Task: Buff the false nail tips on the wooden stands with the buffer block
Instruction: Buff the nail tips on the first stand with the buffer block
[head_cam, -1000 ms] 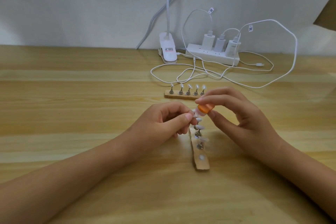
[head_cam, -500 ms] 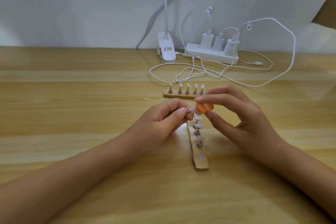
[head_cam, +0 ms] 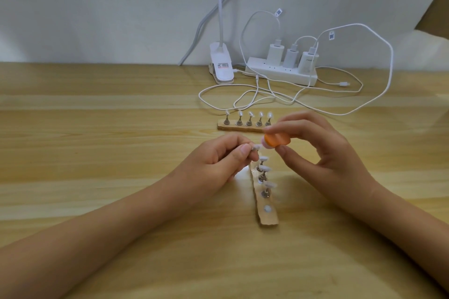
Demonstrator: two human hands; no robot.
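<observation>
Head view: pinching nail tip (head_cam: 256, 147) with left hand (head_cam: 218, 162), gripping buffer block (head_cam: 277, 140) with right hand (head_cam: 325, 153), touching tip from right, at far end of wooden stand (head_cam: 268, 219).

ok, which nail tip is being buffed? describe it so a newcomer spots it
On the wooden table, find the nearer wooden stand, pointing away from the viewer. At its far end, the nail tip is the only one pinched by the left hand, with the orange buffer block in the right hand beside it.
</observation>
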